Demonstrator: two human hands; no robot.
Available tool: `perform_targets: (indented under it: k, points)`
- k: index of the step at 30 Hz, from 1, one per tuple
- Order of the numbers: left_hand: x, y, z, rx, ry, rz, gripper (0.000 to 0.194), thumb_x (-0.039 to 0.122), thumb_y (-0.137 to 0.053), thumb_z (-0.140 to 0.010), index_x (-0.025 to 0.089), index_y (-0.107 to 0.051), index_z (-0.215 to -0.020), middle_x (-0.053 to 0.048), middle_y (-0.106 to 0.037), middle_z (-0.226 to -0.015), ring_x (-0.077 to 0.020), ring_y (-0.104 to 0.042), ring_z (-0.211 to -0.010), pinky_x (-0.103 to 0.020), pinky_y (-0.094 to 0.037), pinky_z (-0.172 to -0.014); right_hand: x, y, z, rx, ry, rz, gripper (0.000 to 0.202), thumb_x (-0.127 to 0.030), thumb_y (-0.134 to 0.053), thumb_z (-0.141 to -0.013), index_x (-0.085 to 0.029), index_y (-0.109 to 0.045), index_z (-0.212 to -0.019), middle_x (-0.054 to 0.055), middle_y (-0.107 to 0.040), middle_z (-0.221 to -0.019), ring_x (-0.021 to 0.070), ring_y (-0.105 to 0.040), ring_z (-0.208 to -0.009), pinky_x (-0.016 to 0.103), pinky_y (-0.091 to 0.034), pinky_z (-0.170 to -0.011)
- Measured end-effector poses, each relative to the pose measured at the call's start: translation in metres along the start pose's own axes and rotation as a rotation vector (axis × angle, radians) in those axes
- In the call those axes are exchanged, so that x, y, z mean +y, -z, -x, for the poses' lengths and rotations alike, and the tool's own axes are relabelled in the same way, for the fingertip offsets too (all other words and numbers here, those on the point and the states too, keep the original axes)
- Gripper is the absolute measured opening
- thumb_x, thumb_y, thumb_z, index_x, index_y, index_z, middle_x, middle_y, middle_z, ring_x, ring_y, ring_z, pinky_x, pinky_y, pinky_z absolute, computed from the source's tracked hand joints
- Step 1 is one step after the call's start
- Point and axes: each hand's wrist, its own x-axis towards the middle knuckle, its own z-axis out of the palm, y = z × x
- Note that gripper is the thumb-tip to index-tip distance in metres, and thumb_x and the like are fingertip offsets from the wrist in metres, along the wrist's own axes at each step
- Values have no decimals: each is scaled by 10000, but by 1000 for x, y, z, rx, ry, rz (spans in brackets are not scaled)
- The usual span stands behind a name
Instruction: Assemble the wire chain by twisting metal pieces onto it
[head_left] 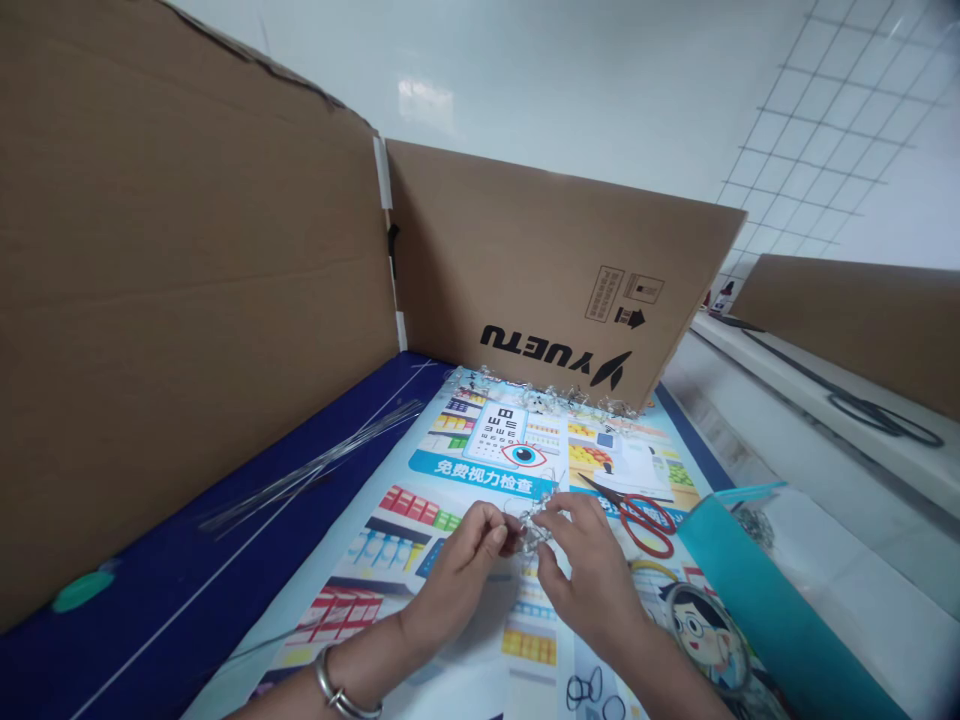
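Over the printed poster sheet [480, 620], both hands meet at a small silvery piece of clear beads and thin wire [535, 522]. My left hand [463, 562], a metal bangle at its wrist, is closed in a pinch at the piece's left side. The fingers of my right hand [589, 565] curl around its right side, with the thumb a little apart below. Fine wire ends stick up from the piece; its exact shape is too small to make out. Red-handled scissors [651, 525] lie partly open just beyond my right hand.
Similar beaded pieces [559, 396] line the sheet's far edge by the cardboard wall [465, 250]. Loose straight wires [315, 468] lie on the blue cloth at left. A teal box [780, 600] and a clear round roll [739, 655] sit at right. Another cardboard wall [187, 280] stands at left.
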Motion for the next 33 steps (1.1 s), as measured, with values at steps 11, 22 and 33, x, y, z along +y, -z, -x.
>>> perform_targets:
  k: [11, 22, 33]
  points:
    - [-9, 5, -3, 193, -15, -169, 125, 299, -437, -881, 183, -474, -911, -50, -575, -987, -154, -551, -858, -311, -433, -806, 15, 22, -4, 45, -56, -57, 215, -218, -536, -812, -197, -580, -1021, 65, -558, -1047, 173, -503, -1022, 321, -411, -876]
    - [-20, 8, 0, 287, -75, -427, 113, 297, -499, -835, 192, -531, -859, -52, -550, -1023, -194, -509, -998, -323, -399, -889, 21, 52, 47, -732, 76, 245, 100, -157, -529, -781, -188, -624, -786, 30, -613, -815, 155, -557, -749, 254, -373, -629]
    - [-15, 5, 2, 203, -74, -405, 134, 305, -487, -835, 193, -539, -785, -49, -549, -1001, -189, -509, -981, -302, -394, -877, 4, 40, 67, -702, 162, 422, 79, -110, -498, -772, -165, -551, -752, 62, -580, -766, 191, -504, -705, 303, -344, -620]
